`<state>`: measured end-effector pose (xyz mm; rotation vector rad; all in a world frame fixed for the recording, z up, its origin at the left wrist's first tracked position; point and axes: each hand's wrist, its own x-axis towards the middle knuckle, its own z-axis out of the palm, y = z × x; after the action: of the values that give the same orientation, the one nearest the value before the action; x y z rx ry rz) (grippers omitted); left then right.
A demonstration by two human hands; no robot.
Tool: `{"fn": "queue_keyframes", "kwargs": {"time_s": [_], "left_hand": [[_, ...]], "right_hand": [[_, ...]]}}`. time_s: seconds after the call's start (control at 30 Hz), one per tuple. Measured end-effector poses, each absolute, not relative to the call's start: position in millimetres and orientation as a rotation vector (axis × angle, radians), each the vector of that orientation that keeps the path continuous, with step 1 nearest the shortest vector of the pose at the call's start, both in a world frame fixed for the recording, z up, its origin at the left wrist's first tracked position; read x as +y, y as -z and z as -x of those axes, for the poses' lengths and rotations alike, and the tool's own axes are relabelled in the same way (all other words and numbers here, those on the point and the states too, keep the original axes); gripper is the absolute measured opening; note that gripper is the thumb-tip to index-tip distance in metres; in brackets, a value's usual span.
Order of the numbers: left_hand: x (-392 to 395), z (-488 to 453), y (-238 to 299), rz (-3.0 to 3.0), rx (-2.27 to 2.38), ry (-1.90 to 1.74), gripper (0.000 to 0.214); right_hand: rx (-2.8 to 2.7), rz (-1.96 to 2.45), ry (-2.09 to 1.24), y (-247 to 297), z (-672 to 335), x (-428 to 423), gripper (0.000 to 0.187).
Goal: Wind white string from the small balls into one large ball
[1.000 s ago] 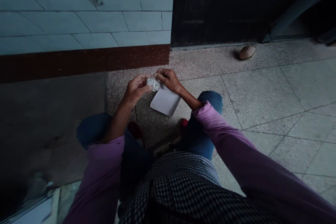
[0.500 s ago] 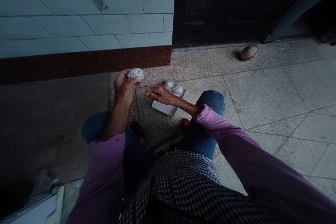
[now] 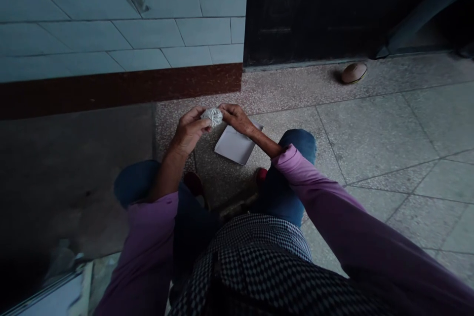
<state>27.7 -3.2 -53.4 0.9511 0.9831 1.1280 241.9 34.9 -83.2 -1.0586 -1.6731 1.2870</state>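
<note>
A blue-tiled wall and dark door edge the speckled floor

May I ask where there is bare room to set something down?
Grey speckled floor tiles lie bare between the blue denim right knee and the tan rounded object; so does the near part of the shallow white box. It's crowded around the white string bundle between left hand and right hand.
</note>
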Motion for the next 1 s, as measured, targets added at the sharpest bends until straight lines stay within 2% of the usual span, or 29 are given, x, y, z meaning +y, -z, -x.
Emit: {"fn": "queue_keyframes", "kwargs": {"time_s": [0.23,0.4,0.53,0.7,0.8,0.9,1.0], "left_hand": [[1,-29,66,-0.939,1.098,-1.161,0.059],[15,-15,71,-1.004,1.238,-1.358,0.054],[19,-7,75,-1.233,1.377,-1.275,0.059],[1,-14,72,-1.300,1.087,-1.002,0.059],[-9,-21,67,-1.188,0.952,-1.008,0.060],[-6,-25,65,-1.046,0.925,-1.122,0.059],[5,-23,73,-0.959,0.965,-1.324,0.057]], "right_hand": [[-1.791,1.077,-1.249,97,-229,32,0.052],[-2.016,0.953,-1.358,83,-225,8,0.046],[-1.945,0.877,-1.408,67,-238,7,0.048],[-1.725,0.985,-1.284,61,-263,32,0.065],[-1.681,1.059,-1.226,67,-264,39,0.071],[-1.726,1.083,-1.228,79,-251,34,0.069],[-1.903,1.052,-1.289,90,-233,20,0.059]]}}
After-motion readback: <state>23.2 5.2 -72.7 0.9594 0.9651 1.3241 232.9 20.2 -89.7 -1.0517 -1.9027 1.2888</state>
